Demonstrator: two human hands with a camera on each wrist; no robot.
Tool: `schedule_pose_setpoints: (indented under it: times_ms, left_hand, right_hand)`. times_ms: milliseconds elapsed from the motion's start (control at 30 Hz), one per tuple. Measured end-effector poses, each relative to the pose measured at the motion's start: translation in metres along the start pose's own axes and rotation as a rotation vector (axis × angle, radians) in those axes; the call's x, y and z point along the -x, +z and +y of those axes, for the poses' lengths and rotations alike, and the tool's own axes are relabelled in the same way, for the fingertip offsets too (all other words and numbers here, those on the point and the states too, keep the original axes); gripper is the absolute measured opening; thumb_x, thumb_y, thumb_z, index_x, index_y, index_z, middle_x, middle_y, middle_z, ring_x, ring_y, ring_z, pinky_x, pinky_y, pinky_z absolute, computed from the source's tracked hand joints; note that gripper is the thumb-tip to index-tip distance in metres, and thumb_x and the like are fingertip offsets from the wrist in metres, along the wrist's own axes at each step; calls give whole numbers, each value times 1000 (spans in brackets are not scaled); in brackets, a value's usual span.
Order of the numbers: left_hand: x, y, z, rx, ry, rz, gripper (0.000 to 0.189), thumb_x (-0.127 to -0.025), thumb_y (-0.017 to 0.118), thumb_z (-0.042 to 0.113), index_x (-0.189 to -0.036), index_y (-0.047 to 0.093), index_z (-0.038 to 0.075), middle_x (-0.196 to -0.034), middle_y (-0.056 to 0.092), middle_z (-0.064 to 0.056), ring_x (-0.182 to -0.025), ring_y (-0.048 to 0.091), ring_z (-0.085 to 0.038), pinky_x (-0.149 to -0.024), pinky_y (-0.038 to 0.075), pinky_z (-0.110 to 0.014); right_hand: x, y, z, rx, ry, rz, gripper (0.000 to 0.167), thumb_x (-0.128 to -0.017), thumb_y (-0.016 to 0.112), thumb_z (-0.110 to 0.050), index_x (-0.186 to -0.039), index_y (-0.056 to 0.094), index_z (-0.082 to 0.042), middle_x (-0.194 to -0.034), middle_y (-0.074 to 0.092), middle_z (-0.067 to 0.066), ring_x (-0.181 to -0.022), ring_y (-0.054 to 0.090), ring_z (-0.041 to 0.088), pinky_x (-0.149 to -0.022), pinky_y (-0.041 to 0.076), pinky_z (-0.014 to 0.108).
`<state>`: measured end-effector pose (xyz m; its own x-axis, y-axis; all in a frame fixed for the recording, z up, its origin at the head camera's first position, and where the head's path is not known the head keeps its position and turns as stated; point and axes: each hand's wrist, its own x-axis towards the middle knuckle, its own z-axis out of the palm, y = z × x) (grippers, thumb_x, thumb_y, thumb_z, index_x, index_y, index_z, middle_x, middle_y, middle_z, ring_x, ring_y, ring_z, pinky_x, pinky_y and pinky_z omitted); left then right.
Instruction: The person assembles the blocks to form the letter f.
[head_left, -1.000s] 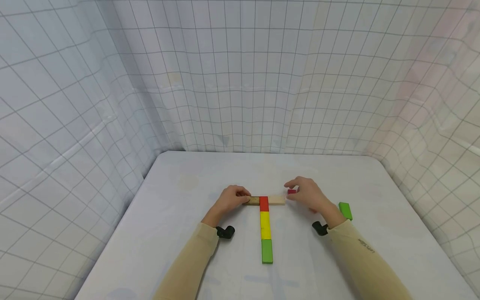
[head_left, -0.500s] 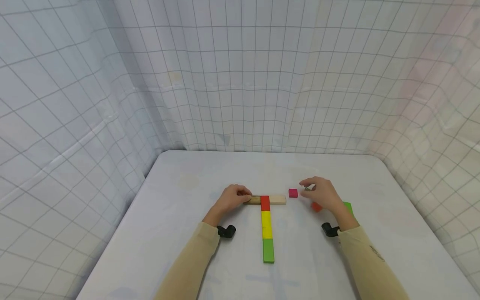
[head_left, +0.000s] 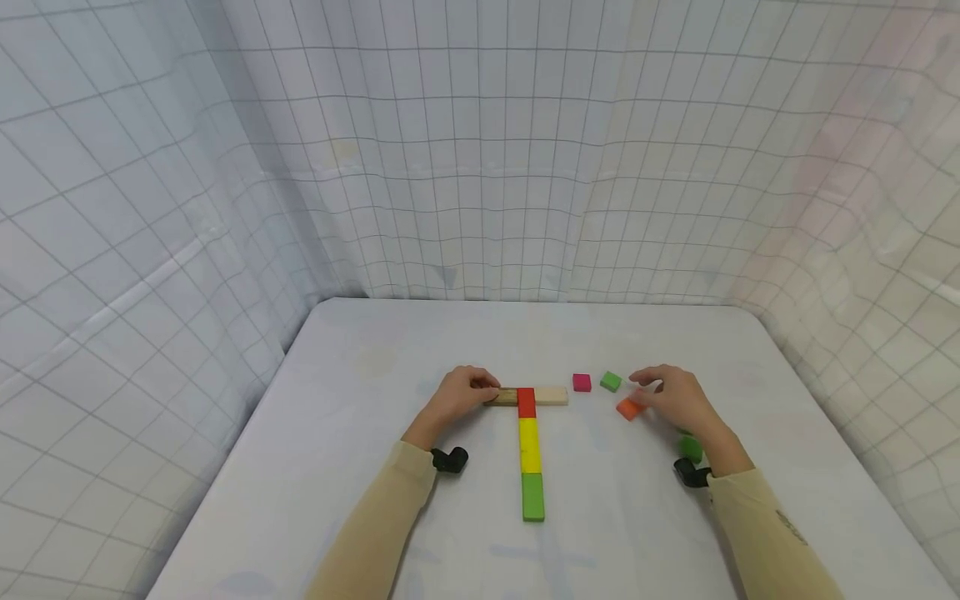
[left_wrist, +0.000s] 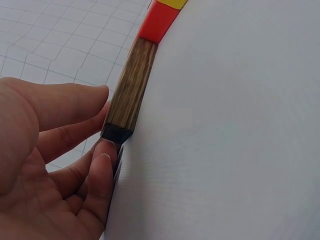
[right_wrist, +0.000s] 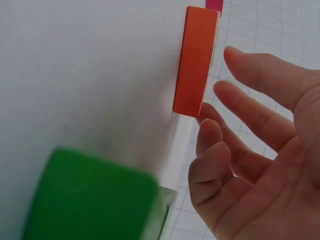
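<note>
Apparently, the step in hand is reaching for a loose piece: the right hand (head_left: 681, 402) is at the orange block (head_left: 628, 408), fingers relaxed and parted. The right wrist view shows a gap between thumb and block, so that hand grips nothing. The orange block lies aslant on the table (head_left: 360, 433), nearer its right edge than its left. The pink block (head_left: 582, 382) and the small green block (head_left: 611, 381) lie farther left, closer to the far edge; another green block (head_left: 691, 448) is partly hidden at the right wrist.

The left hand (head_left: 454, 395) curves its thumb and fingers about the left end of the brown block (left_wrist: 131, 87); whether they pinch it or merely rest there, I cannot tell. The brown block meets the red block (head_left: 527, 402), with the pale block (head_left: 551, 396) opposite; the yellow block (head_left: 529, 446) and long green block (head_left: 533, 497) run away from the far edge.

Taking the orange block would call for lowering the right fingertips and closing them across its sides, leaving the small green one undisturbed.
</note>
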<state>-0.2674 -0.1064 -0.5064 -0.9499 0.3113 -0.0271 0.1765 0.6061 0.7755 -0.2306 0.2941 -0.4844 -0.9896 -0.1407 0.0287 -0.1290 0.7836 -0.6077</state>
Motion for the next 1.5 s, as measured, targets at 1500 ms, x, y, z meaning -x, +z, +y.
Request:
schedule_pose_setpoints:
  times_ms: [1500]
  left_hand:
    - [3,-1,5,-34,22,3,10,-94,72,18,-101,77,14,-87,62,0,-81,53,-19,-73,46,-31]
  right_hand:
    - [12,11,-23,-66,118,-61,48,-86,80,-20,-127,63,-2,-112,64,16,-95,59,28,-74,49,39]
